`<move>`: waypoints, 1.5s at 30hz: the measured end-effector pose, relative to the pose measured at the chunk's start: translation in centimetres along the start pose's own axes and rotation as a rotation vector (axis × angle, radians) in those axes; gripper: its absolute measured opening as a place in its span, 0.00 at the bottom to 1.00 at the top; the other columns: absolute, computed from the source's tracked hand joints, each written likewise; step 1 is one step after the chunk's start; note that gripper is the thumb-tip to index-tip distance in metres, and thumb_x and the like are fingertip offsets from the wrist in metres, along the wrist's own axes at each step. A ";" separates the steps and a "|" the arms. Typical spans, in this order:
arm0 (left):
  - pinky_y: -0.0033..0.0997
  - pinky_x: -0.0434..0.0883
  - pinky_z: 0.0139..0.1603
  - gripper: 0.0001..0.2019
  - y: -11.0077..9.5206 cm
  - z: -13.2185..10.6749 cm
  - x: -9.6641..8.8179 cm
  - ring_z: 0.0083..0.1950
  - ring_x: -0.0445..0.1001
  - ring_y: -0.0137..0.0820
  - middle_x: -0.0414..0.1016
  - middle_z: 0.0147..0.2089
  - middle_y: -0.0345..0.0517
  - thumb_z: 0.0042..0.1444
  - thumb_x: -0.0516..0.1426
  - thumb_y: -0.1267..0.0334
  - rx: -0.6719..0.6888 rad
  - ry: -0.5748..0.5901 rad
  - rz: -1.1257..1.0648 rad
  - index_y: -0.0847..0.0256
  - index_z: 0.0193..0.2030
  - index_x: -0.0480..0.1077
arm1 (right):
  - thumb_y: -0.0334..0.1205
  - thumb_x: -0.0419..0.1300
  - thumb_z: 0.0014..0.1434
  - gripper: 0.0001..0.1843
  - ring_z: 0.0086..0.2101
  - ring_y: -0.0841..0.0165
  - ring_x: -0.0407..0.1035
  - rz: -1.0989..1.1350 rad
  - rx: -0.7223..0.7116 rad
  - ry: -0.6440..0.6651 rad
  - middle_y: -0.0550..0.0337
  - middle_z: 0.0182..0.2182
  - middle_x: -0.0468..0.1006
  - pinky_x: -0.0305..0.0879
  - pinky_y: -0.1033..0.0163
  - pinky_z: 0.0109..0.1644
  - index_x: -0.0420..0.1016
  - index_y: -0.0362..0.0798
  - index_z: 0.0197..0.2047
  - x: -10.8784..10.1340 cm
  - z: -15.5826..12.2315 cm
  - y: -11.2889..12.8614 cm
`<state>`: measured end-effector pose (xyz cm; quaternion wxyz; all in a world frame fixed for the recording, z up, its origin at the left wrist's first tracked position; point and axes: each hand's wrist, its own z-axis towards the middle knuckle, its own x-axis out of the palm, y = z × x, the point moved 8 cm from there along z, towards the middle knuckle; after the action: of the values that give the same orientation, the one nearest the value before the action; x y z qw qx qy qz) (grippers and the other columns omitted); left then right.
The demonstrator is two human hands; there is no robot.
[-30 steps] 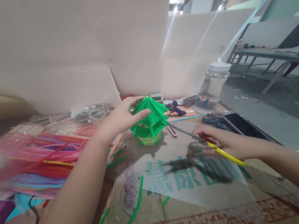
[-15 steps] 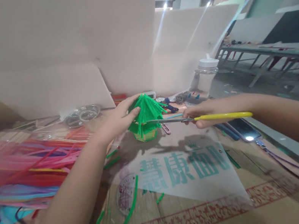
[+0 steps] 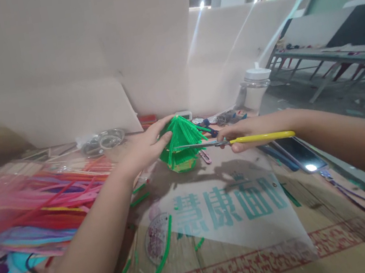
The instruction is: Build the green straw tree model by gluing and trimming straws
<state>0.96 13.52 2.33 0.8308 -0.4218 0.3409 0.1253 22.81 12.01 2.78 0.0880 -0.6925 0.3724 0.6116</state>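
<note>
A small green pavilion built of straws [image 3: 182, 148] stands on the cardboard-covered table. My left hand [image 3: 144, 148] grips its cone roof from the left, fingers curled round the top. My right hand [image 3: 243, 132] is closed on yellow-handled scissors [image 3: 233, 141]. The blades point left and reach into the lower edge of the green roof.
A heap of coloured straws [image 3: 35, 204] lies at the left. Cut green straw pieces [image 3: 156, 266] and a clear protractor [image 3: 155, 237] lie in front. A clear printed sheet [image 3: 238, 211], a phone [image 3: 299, 156], a plastic jar [image 3: 253, 88], glue gun and white boards stand around.
My right hand lifted the scissors off the table and swung them left until the blades met the green roof. My left hand has kept its hold on the roof.
</note>
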 end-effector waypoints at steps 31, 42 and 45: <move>0.46 0.58 0.70 0.26 -1.1 0.1 0.5 0.69 0.62 0.41 0.62 0.70 0.50 0.66 0.49 0.54 0.049 0.037 -0.001 0.57 0.69 0.58 | 0.61 0.51 0.65 0.23 0.39 0.63 0.63 0.077 -0.153 0.008 0.58 0.38 0.70 0.60 0.61 0.42 0.71 0.51 0.47 2.0 2.6 0.0; 0.47 0.59 0.70 0.27 -1.2 0.1 0.5 0.68 0.63 0.43 0.62 0.70 0.52 0.66 0.49 0.53 0.043 0.028 -0.016 0.59 0.69 0.58 | 0.54 0.58 0.63 0.19 0.39 0.64 0.64 0.091 -0.141 0.001 0.58 0.40 0.73 0.58 0.62 0.42 0.73 0.50 0.50 2.1 2.8 -0.5; 0.48 0.59 0.70 0.27 -1.0 0.1 0.6 0.69 0.63 0.43 0.62 0.70 0.52 0.66 0.49 0.53 0.049 0.029 -0.024 0.59 0.69 0.58 | 0.53 0.59 0.62 0.19 0.40 0.64 0.64 0.080 -0.136 -0.018 0.58 0.40 0.73 0.58 0.62 0.41 0.74 0.50 0.49 1.9 2.7 -0.4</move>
<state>1.98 12.95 2.63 0.8372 -0.4071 0.3509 0.1008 20.90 13.09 0.23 0.0196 -0.6759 0.3566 0.6447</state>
